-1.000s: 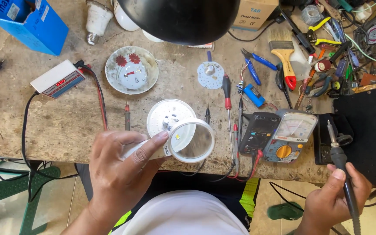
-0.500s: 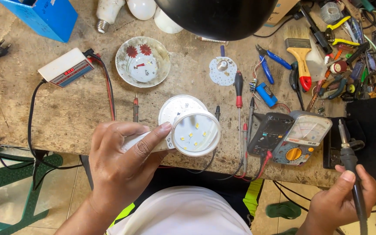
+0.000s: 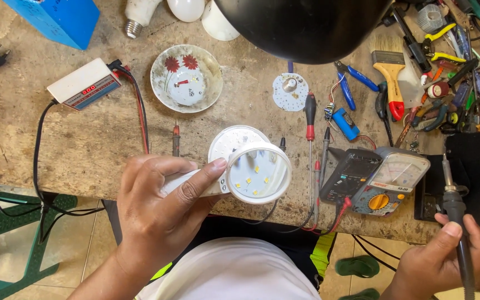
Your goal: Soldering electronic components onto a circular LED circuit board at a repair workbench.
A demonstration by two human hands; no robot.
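My left hand (image 3: pixel 159 214) grips a white bulb housing (image 3: pixel 251 175) sideways, its open mouth turned toward me so the round board with small yellow chips shows inside. Behind it a white round disc (image 3: pixel 229 140) lies on the worn bench (image 3: pixel 84 139). My right hand (image 3: pixel 445 258) holds a dark soldering iron (image 3: pixel 455 222) upright at the bench's near right edge, its metal tip pointing away from me. The iron is well apart from the housing.
Two meters (image 3: pixel 381 178) with red and black probes lie between my hands. A flowered bowl (image 3: pixel 186 78), a white tester box (image 3: pixel 83 84), a small round board (image 3: pixel 290 91), pliers, a brush (image 3: pixel 390 75) and several tools crowd the back. A black lamp shade (image 3: pixel 301 25) hangs overhead.
My left hand turned the bulb housing so its inside board faces me and shifted slightly right. The right hand with the iron stayed at the bench edge.
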